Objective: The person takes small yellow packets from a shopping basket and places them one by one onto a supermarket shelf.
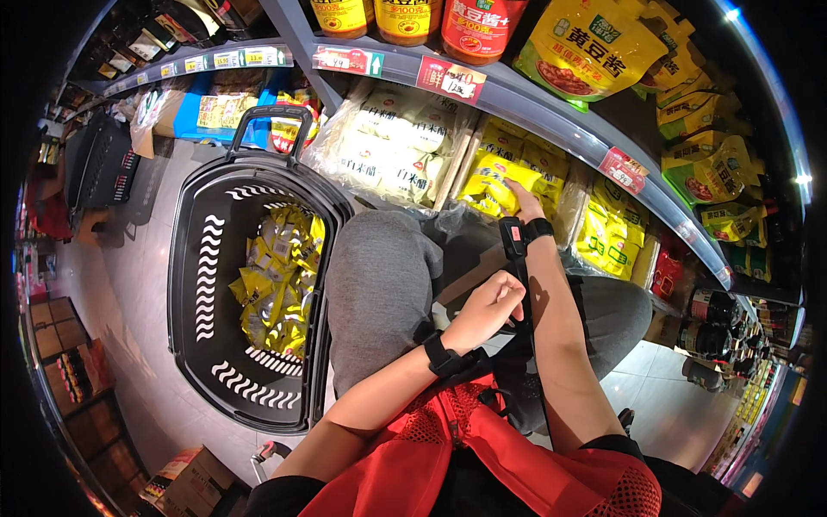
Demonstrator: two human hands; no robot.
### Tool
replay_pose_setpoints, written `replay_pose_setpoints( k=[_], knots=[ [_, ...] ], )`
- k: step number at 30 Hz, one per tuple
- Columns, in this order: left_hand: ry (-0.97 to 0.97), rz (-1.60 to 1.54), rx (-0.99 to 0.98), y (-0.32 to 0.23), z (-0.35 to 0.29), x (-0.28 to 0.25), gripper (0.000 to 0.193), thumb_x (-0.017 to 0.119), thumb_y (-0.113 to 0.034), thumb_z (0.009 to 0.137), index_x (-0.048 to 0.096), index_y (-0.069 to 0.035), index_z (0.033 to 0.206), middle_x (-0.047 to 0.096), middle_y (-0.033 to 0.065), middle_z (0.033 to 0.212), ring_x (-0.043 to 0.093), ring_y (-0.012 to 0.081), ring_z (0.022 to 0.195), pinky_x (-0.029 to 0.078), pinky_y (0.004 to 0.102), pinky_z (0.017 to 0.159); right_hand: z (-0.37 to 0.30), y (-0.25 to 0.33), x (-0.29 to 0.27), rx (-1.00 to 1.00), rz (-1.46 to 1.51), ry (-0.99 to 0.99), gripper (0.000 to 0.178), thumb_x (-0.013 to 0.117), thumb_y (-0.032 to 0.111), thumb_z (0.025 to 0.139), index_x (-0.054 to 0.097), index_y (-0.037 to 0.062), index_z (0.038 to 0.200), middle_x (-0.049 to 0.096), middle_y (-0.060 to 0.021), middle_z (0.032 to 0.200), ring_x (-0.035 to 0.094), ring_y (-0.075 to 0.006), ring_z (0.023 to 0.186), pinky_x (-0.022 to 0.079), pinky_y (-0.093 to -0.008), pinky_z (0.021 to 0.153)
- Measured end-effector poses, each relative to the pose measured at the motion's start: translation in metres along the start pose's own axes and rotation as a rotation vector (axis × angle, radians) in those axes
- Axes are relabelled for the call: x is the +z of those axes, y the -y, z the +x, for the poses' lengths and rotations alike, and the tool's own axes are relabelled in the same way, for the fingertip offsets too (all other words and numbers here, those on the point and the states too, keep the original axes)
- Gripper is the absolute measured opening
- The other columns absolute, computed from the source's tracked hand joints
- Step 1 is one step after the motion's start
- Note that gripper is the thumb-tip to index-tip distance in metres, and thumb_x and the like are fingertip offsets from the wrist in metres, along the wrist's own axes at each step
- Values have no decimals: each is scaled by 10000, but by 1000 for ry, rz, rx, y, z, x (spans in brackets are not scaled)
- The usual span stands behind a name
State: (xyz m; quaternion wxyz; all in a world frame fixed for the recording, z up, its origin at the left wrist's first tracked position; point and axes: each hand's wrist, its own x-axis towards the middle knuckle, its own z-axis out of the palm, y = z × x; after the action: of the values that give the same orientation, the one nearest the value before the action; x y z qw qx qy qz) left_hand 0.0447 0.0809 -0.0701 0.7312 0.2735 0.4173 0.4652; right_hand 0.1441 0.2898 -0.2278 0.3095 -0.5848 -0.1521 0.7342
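My right hand [527, 205] reaches into a box on the bottom shelf, its fingers at the right edge of a shiny yellow pouch [493, 183]. It seems to grip that pouch; the thumb is hard to make out. More yellow pouches [544, 158] lie behind it in the same box. My left hand [491, 308] hovers above my lap, fingers curled in, with nothing visible in them. To my left a black shopping basket [191, 284] stands on the floor, holding a heap of yellow pouches [280, 280] along its right side.
White pouches [392, 142] fill a plastic-lined box left of the yellow ones; green-and-yellow pouches [610, 233] sit to the right. Above my right hand runs a shelf edge [551, 125] with price tags, bearing jars [478, 30] and sauce bags [590, 52]. Another black basket [99, 164] stands far left.
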Motion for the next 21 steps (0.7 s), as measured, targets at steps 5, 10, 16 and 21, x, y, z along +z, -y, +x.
replay_pose_setpoints(
  k=[5, 10, 16, 21],
  knots=[
    [52, 18, -23, 1, 10, 3, 113, 421, -158, 839, 448, -56, 878, 501, 23, 754, 526, 99, 676, 414, 213, 558, 70, -14, -55, -1, -659, 53, 223, 644, 187, 695, 559, 45, 844, 531, -46, 715, 472, -139, 577, 378, -255, 459],
    [-37, 33, 3, -1, 4, -3, 143, 428, -155, 831, 453, -14, 838, 522, 47, 666, 513, 100, 607, 391, 213, 556, 25, 0, -11, 118, -931, 66, 277, 669, 237, 657, 555, 41, 815, 514, -56, 694, 453, -150, 527, 340, -287, 430],
    [47, 101, -45, 1, 8, -2, 106, 424, -154, 835, 460, -57, 860, 511, 20, 735, 522, 87, 675, 401, 207, 562, 47, -12, -33, -796, -1404, -515, 332, 621, 184, 668, 483, -10, 900, 557, -95, 726, 519, -230, 579, 419, -319, 520],
    [3, 69, -35, 2, 5, -7, 108, 419, -154, 835, 464, -59, 858, 520, 19, 720, 525, 88, 673, 403, 206, 562, -22, 12, 47, 80, -545, 472, 288, 445, 162, 804, 400, 77, 1076, 561, -130, 928, 562, -184, 816, 430, -227, 677]
  ],
)
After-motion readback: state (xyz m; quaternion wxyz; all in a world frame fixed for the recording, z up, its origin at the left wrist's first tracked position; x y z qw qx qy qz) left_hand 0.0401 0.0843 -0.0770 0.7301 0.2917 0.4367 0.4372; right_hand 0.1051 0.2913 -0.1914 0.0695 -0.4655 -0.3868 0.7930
